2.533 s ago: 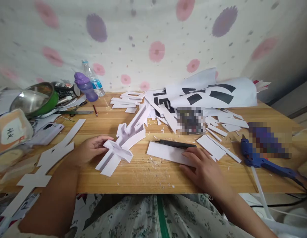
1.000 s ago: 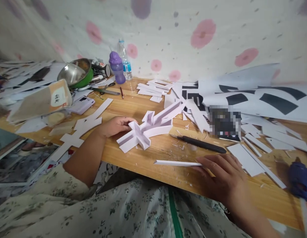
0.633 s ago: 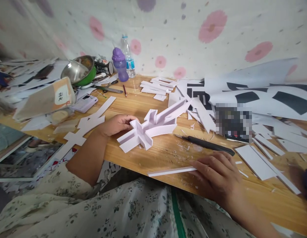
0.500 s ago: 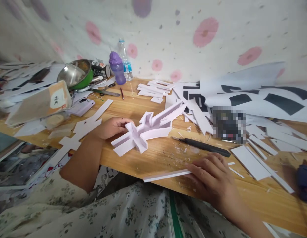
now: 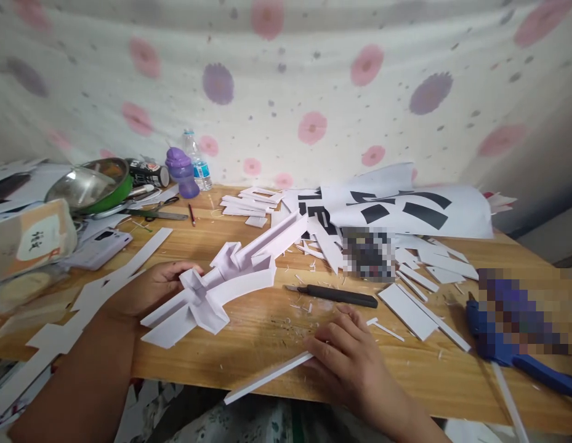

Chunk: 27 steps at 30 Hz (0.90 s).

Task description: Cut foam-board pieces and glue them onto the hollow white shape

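A white, hollow shape built from upright foam-board walls (image 5: 249, 284) stands on the table in front of me, its long arm reaching to the back right. My left hand (image 5: 149, 286) is closed at its near left end, with the fingertips partly hidden behind the walls. My right hand (image 5: 343, 351) rests on the tabletop near the front edge, fingers closed on one end of a narrow white foam-board strip (image 5: 267, 376). The strip's other end points left along the edge. Just beyond that hand lies a black-handled craft knife (image 5: 341, 295), blade to the left.
On the right are a blue glue gun (image 5: 493, 338) and cut white pieces (image 5: 408, 311). Rolled paper printed with black shapes (image 5: 406, 209) lies behind. Along the left stand a green pan (image 5: 124, 187), a purple bottle (image 5: 181, 175), a clear water bottle (image 5: 200, 166) and a phone (image 5: 101, 249).
The view has swung right and up, bringing the glue gun further into sight. Both hands keep hold of the same pieces; the strip now slants more steeply.
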Each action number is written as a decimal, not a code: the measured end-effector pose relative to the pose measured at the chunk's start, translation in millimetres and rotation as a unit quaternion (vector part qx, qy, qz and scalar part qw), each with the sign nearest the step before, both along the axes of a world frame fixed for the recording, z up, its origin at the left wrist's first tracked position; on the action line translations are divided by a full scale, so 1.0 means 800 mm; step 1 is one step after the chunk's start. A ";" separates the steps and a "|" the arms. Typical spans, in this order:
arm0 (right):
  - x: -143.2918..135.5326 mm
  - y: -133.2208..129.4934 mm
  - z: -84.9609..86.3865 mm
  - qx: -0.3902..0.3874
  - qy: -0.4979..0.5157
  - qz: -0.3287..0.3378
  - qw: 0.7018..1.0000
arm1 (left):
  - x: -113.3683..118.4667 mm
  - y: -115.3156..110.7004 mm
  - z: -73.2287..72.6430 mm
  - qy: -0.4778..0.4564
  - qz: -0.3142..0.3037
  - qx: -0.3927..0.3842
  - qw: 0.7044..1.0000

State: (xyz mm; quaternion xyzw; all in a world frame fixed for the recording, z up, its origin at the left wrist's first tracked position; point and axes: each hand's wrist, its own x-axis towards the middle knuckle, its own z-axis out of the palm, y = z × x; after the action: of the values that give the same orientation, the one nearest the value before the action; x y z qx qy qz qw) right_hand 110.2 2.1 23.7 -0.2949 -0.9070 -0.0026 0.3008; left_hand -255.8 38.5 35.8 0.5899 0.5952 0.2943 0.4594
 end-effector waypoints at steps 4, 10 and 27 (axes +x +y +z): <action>-0.001 -0.002 -0.001 -0.001 -0.012 -0.005 1.000 | -0.002 0.010 -0.009 0.023 -0.049 0.016 0.998; -0.004 -0.003 -0.001 0.009 -0.014 0.003 1.000 | 0.010 0.026 -0.019 0.039 -0.121 0.020 0.992; 0.032 0.013 -0.001 0.021 -0.056 -0.033 0.998 | 0.019 -0.009 -0.009 -0.072 0.222 0.267 0.935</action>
State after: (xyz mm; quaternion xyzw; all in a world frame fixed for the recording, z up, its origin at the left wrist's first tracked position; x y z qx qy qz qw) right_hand 136.0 12.4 22.8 -0.3178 -0.9119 -0.0479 0.2551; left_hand -240.9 31.0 28.3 0.5210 0.5756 0.5784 0.2502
